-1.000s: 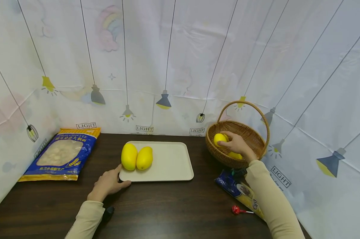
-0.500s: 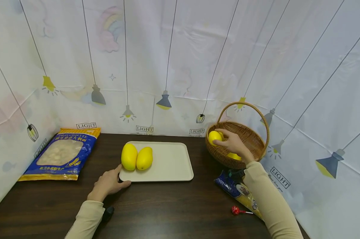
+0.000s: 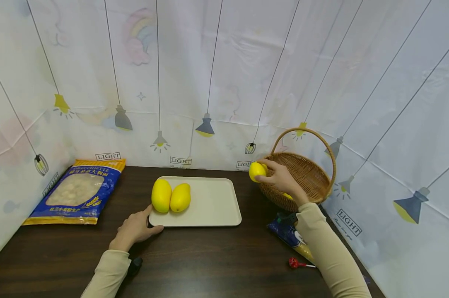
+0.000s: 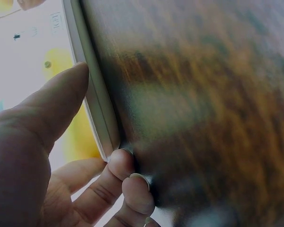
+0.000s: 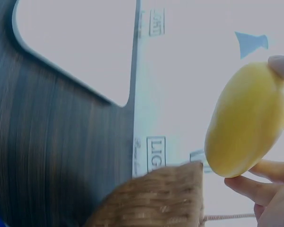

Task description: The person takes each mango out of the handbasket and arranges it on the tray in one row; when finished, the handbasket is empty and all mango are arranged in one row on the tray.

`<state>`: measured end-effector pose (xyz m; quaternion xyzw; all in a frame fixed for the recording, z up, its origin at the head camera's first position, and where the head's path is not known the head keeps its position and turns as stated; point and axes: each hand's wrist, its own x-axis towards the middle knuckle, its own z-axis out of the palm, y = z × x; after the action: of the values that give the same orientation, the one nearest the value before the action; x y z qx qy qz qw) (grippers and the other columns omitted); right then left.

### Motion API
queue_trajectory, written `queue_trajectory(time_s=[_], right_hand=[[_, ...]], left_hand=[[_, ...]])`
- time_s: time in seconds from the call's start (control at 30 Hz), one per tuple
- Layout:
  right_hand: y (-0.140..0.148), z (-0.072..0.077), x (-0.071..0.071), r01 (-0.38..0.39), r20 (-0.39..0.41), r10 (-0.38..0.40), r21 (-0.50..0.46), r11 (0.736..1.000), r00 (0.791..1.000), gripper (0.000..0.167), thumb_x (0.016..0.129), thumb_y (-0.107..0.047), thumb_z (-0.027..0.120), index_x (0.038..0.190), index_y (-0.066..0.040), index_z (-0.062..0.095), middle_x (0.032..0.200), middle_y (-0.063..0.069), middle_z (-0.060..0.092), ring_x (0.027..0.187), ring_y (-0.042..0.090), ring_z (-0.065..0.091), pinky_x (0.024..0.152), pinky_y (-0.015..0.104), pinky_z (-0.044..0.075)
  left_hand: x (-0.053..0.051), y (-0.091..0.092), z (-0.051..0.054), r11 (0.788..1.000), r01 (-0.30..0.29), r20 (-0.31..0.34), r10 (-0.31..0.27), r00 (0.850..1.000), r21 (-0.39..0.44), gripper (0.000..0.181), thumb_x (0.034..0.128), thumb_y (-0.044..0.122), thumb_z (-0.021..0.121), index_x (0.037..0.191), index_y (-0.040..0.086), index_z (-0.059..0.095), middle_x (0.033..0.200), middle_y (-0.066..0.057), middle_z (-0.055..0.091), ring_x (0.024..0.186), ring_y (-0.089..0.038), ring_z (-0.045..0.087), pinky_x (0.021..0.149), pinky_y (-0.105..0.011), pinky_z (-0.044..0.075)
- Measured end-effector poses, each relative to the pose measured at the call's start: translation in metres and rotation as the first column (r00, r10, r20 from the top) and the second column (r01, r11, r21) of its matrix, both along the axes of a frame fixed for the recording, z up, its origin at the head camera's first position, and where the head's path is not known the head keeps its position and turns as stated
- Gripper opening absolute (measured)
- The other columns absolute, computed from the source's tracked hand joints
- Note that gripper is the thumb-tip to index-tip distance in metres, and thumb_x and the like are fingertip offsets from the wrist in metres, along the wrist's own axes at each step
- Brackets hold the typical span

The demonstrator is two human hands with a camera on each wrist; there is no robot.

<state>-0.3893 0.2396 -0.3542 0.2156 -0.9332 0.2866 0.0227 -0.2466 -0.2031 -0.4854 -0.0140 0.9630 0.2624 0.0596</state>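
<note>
My right hand (image 3: 283,179) holds a yellow mango (image 3: 256,172) in the air at the left rim of the wicker basket (image 3: 308,176). In the right wrist view the fingers and thumb grip this mango (image 5: 246,120) by its ends. A bit of yellow fruit (image 3: 287,195) shows inside the basket, mostly hidden by the hand. On the left part of the cream tray (image 3: 215,203) two mangoes, one (image 3: 161,195) and another (image 3: 180,197), lie side by side. My left hand (image 3: 136,227) grips the tray's near-left corner, its thumb (image 4: 61,97) on the rim in the left wrist view.
A blue pasta bag (image 3: 77,192) lies at the back left of the dark table (image 3: 194,260). Below the basket lies another blue and yellow packet (image 3: 284,231), partly under the right forearm, with a red lollipop (image 3: 293,262) nearby. A patterned curtain (image 3: 217,74) stands behind.
My right hand has carried the mango up and leftward, from inside the basket to beyond its left rim. The left hand and the tray have stayed put.
</note>
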Motion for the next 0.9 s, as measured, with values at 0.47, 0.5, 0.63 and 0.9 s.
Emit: queue_trajectory(time_s=[0.47, 0.5, 0.63, 0.9], right_hand=[[-0.047, -0.017, 0.0, -0.139, 0.001, 0.14, -0.052, 0.989, 0.99, 0.062, 0.089, -0.035, 0.075, 0.145, -0.02, 0.054, 0.147, 0.01, 0.056, 0.124, 0.033, 0.057, 0.105, 0.056, 0.047], [-0.05, -0.019, -0.001, -0.15, 0.005, 0.151, -0.057, 0.987, 0.989, 0.063, 0.089, -0.036, 0.075, 0.146, -0.02, 0.054, 0.148, 0.01, 0.055, 0.125, 0.033, 0.057, 0.106, 0.056, 0.046], [-0.064, -0.031, 0.0, -0.187, 0.019, 0.189, -0.065, 0.98, 0.982, 0.062, 0.089, -0.037, 0.075, 0.145, -0.02, 0.054, 0.148, 0.009, 0.055, 0.127, 0.031, 0.056, 0.107, 0.056, 0.045], [-0.096, -0.058, 0.005, -0.22, 0.077, 0.223, -0.05, 0.974, 0.972, 0.06, 0.089, -0.04, 0.075, 0.144, -0.026, 0.054, 0.145, 0.003, 0.058, 0.13, 0.028, 0.055, 0.108, 0.055, 0.045]], left_hand=[[-0.001, 0.0, -0.001, 1.0, 0.001, -0.004, -0.001, 1.0, 0.0, 0.095, 0.0862, 0.054, 0.072, 0.158, 0.008, 0.029, 0.146, -0.03, 0.05, 0.121, -0.058, 0.054, 0.085, -0.077, 0.045], [-0.001, 0.0, -0.001, 1.0, 0.002, -0.006, -0.002, 1.0, 0.0, 0.096, 0.086, 0.054, 0.073, 0.158, 0.008, 0.029, 0.146, -0.03, 0.05, 0.121, -0.058, 0.055, 0.085, -0.077, 0.045], [0.0, 0.0, 0.0, 1.0, 0.002, -0.01, -0.002, 1.0, 0.001, 0.095, 0.0863, 0.053, 0.073, 0.158, 0.008, 0.029, 0.145, -0.03, 0.05, 0.121, -0.057, 0.055, 0.084, -0.077, 0.045], [0.002, 0.0, 0.003, 1.0, 0.001, -0.005, -0.001, 1.0, 0.006, 0.095, 0.0869, 0.052, 0.073, 0.158, 0.008, 0.029, 0.144, -0.03, 0.052, 0.12, -0.055, 0.056, 0.085, -0.076, 0.046]])
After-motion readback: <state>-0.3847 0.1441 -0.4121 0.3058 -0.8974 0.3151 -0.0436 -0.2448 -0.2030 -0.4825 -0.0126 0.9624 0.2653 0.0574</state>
